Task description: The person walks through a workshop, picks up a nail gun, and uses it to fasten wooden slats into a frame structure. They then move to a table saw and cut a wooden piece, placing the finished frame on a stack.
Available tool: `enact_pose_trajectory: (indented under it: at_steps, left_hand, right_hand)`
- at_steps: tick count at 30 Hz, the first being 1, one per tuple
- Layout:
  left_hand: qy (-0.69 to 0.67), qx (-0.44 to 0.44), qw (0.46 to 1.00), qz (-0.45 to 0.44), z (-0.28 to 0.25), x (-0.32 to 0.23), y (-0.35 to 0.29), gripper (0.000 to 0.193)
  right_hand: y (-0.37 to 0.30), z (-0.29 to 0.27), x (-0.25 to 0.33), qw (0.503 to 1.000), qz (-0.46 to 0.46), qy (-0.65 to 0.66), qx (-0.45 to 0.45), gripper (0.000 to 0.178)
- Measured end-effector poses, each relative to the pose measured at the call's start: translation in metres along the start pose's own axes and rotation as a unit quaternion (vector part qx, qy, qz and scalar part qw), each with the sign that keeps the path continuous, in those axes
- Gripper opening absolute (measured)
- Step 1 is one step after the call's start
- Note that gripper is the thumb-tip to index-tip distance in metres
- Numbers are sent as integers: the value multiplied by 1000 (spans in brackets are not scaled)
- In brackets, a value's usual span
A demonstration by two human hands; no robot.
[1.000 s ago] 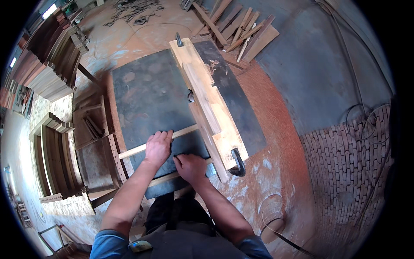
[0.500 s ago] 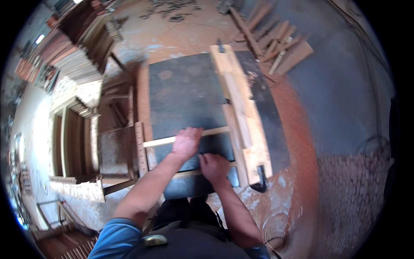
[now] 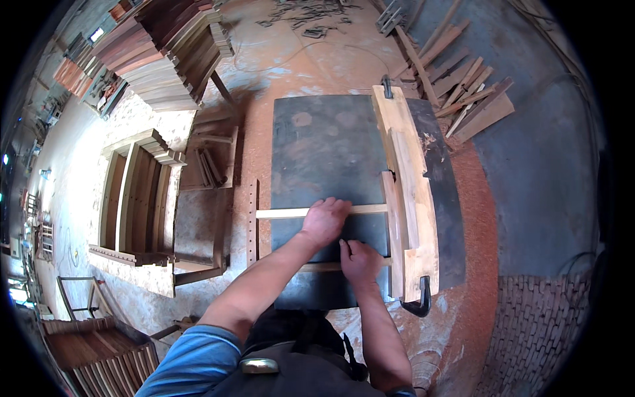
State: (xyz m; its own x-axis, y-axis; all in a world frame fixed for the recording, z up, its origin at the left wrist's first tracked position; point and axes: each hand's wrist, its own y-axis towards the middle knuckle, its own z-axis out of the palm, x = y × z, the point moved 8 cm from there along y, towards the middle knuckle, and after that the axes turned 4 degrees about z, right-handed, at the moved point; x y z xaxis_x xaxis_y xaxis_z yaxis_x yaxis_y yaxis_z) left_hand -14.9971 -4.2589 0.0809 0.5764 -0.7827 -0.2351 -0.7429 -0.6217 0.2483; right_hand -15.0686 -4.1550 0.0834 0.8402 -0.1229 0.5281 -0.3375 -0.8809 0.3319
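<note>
My left hand (image 3: 327, 222) is closed around the far light wooden slat (image 3: 281, 214). Closer to me, my right hand (image 3: 362, 263) curls over the near slat (image 3: 317, 267), its thumb raised and its palm hiding part of the wood. Both slats run crosswise between a reddish-brown rail with a row of holes (image 3: 253, 228) on the left and a plain wooden rail (image 3: 395, 248) on the right. That right rail lies along a thick pale board (image 3: 421, 192), which a black clamp (image 3: 418, 301) at the near end and another clamp (image 3: 387, 87) at the far end hold to the dark tabletop (image 3: 324, 152).
Left of the table, a wooden frame assembly (image 3: 129, 198) rests on a pale panel. Stacked boards (image 3: 155, 66) stand behind it, and a slatted wooden piece (image 3: 99, 351) is at lower left. Offcuts (image 3: 466, 92) lie on the floor beyond the right side; bricks (image 3: 529, 331) are at lower right.
The whole view has swung so that the table sits further right and squarer in the picture. Both hands keep their places on the slats.
</note>
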Motion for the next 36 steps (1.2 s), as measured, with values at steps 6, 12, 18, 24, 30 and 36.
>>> enact_pose_trajectory:
  at_steps: [6, 12, 18, 24, 30, 36]
  left_hand:
    - [5, 7, 1000, -6, 6, 11, 6, 31]
    - [45, 8, 999, 14, 1, 9, 15, 30]
    - [54, 3, 998, 13, -1, 15, 25, 31]
    - [64, 5, 998, 16, 0, 20, 30, 30]
    - [68, 2, 998, 15, 1, 22, 36, 29]
    - [66, -30, 997, 34, 1, 29, 40, 28]
  right_hand:
    - [7, 6, -2, 1000, 19, -1, 12, 29]
    - [19, -1, 2, 1000, 19, 5, 3, 28]
    - [30, 0, 1, 1000, 20, 12, -12, 27]
    - [35, 1, 2, 1000, 15, 15, -22, 29]
    - [38, 3, -1, 999, 11, 21, -38, 27]
    - [46, 6, -2, 999, 16, 27, -40, 29]
